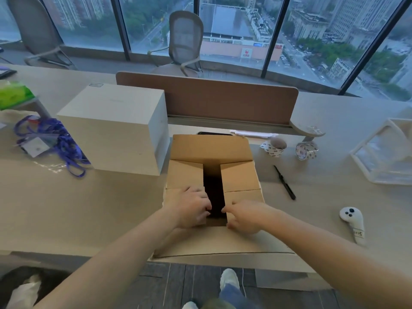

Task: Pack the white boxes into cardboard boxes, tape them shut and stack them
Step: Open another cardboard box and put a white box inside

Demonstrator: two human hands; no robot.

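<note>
Left hand (192, 206) and right hand (244, 217) gripping cardboard box (209, 148) inner flap edges, dark gap between, white box (116, 126) beside

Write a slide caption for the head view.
The left hand and right hand hold flaps of a brown cardboard box beside a large white box.

A brown, round-cornered divider panel (223, 101) is standing across the pale beige counter (89, 197). Behind the panel, a grey mesh-backed office chair (186, 41) is standing by the tall windows (234, 23). Left of the panel, a tangle of purple lanyards (55, 141) is lying near a green tissue pack (13, 94). To the panel's right and nearer the viewer, a slim black pen (285, 182) is lying, a white handheld controller with dark buttons (352, 224) is resting beyond it, and a clear plastic container (388, 157) is sitting farthest right.
</note>
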